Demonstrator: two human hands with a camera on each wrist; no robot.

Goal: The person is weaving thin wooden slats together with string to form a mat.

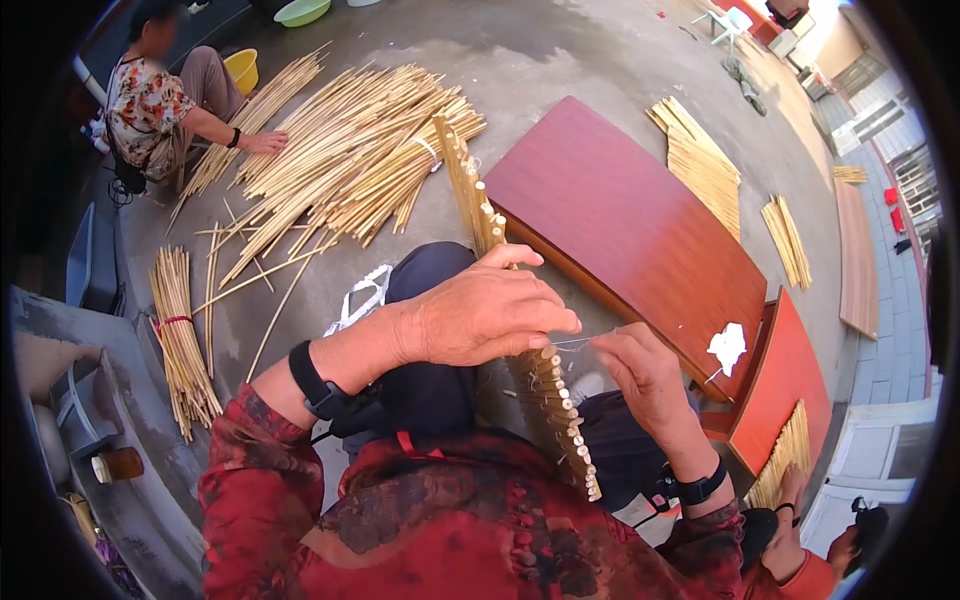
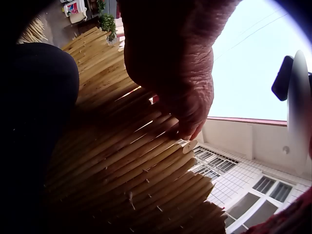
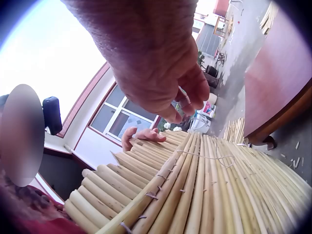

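Note:
A mat of pale stalks stitched side by side (image 1: 560, 395) stands on edge between the person's knees, its cut ends facing up. The left hand (image 1: 490, 310) grips the mat's upper edge, with its fingers over the cut ends. In the right wrist view, fingertips of the left hand (image 3: 141, 136) show at the far edge of the mat. To the right of the mat, the right hand (image 1: 645, 375) pinches a thin white thread (image 1: 572, 341) that runs from the mat's edge. Rows of short stitches cross the stalks (image 3: 195, 180), and a loose thread loop (image 3: 207, 155) lies over them.
A red-brown wooden table (image 1: 620, 220) stands just ahead on the right. Loose stalks (image 1: 350, 140) cover the floor at front left, beside a seated person (image 1: 150, 110). A tied bundle (image 1: 182, 340) lies at left. Another person's hand (image 1: 790, 490) rests by stalks at lower right.

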